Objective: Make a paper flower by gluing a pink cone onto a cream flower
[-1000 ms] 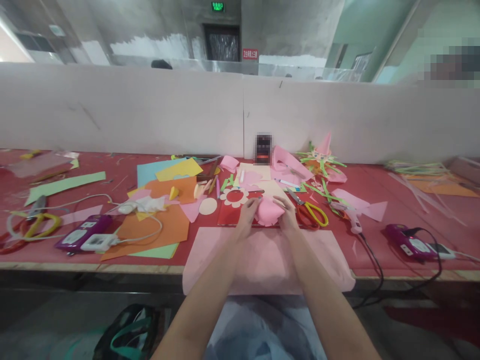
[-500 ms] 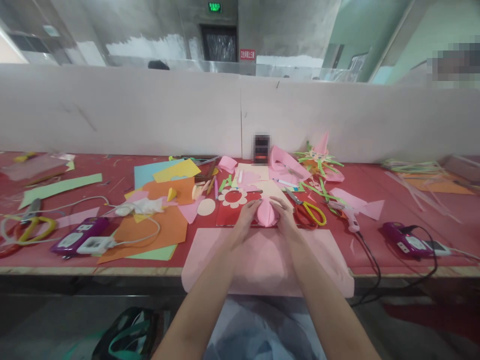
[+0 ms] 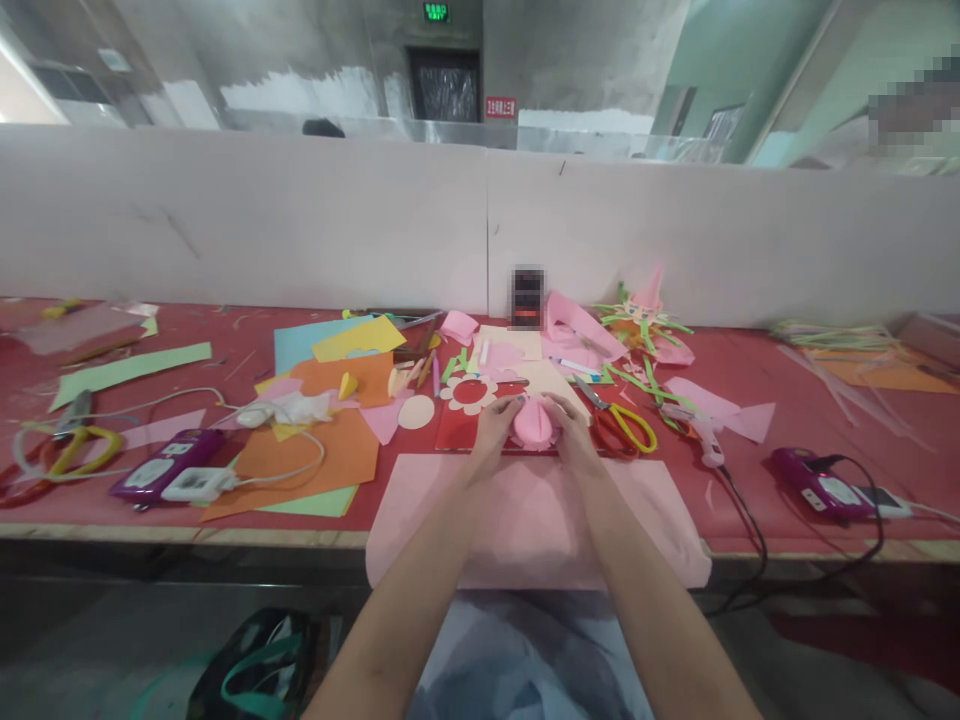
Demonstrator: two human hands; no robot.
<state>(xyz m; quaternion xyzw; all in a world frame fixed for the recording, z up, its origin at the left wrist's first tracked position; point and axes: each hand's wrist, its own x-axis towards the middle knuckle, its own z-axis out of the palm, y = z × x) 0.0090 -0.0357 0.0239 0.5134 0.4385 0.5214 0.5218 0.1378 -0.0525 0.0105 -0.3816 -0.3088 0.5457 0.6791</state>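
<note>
Between my hands is a rounded pink craft piece (image 3: 533, 424), with a fold line down its middle and an uneven lower edge. My left hand (image 3: 495, 428) grips its left side, and my right hand (image 3: 571, 426) closes on its right side; the fingertips behind it are partly hidden. Below the hands a large pink sheet (image 3: 536, 530) hangs over the table's front edge. A cream flower cutout (image 3: 468, 394) lies on red material just beyond my left hand. Scissors with yellow and red handles (image 3: 630, 428) rest right of my right hand.
A pink glue gun (image 3: 706, 440) with a black cord lies to the right, near a purple power box (image 3: 817, 484). Orange sheets (image 3: 300, 470), another purple box (image 3: 169, 466) and more scissors (image 3: 75, 445) are at left. A white partition (image 3: 300, 220) stands behind.
The pink piece is tilted slightly differently between my hands, showing more of its lower edge. Both hands keep their grip. The whole view has shifted a little.
</note>
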